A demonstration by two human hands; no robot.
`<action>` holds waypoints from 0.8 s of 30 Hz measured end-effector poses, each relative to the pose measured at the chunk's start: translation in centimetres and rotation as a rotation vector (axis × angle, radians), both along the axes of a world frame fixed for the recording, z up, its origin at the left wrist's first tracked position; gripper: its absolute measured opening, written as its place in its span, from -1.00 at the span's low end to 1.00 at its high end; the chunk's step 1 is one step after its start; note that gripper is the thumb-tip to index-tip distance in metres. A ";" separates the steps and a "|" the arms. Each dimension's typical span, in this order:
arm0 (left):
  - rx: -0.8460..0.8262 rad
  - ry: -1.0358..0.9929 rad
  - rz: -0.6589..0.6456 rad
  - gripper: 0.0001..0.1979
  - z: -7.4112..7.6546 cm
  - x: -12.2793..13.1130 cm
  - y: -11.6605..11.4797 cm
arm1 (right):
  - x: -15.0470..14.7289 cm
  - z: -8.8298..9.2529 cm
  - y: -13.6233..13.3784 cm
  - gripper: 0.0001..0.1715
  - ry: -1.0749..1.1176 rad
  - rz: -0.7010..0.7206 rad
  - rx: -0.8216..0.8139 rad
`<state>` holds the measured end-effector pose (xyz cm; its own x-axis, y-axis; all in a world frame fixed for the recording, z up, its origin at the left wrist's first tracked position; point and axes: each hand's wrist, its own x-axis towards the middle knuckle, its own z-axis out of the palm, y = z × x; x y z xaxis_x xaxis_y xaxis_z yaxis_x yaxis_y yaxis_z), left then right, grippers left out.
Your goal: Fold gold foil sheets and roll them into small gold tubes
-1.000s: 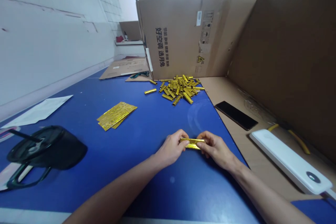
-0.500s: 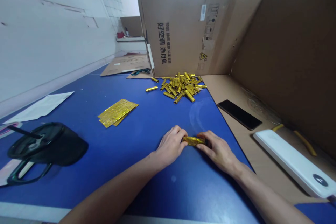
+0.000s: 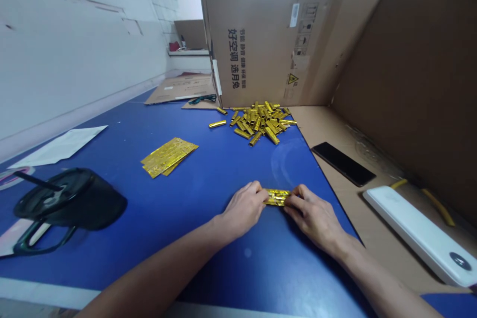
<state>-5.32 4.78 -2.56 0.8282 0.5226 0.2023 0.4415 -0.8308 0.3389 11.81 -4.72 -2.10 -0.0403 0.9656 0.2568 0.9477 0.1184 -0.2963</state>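
Observation:
A small gold foil piece (image 3: 277, 197) lies on the blue table (image 3: 208, 174), pinched at both ends. My left hand (image 3: 244, 209) grips its left end with curled fingers. My right hand (image 3: 313, 216) grips its right end the same way. A flat stack of gold foil sheets (image 3: 168, 156) lies to the left. Farther back a heap of several rolled gold foil pieces (image 3: 261, 121) sits against the cardboard box.
A large cardboard box (image 3: 268, 39) stands at the back and a cardboard wall (image 3: 410, 69) runs along the right. A black phone (image 3: 343, 163) and a white power strip (image 3: 417, 236) lie on cardboard at right. A black lidded cup (image 3: 70, 203) sits at left, beside white paper (image 3: 59, 146).
Both hands have lowered the gold foil piece onto the table and pressed it tighter; the view has shifted slightly.

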 end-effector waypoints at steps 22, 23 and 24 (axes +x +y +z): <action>-0.266 0.002 0.053 -0.82 0.6 -0.1 0.9 | 1.0 -0.3 0.5 -0.78 0.306 0.034 -0.098; -0.249 0.010 0.046 -0.83 0.7 -0.1 0.8 | 1.0 -0.3 0.5 -0.76 0.328 0.012 -0.075; -0.229 0.018 0.035 -0.83 0.8 -0.1 0.7 | 1.0 -0.3 0.5 -0.75 0.348 -0.024 -0.040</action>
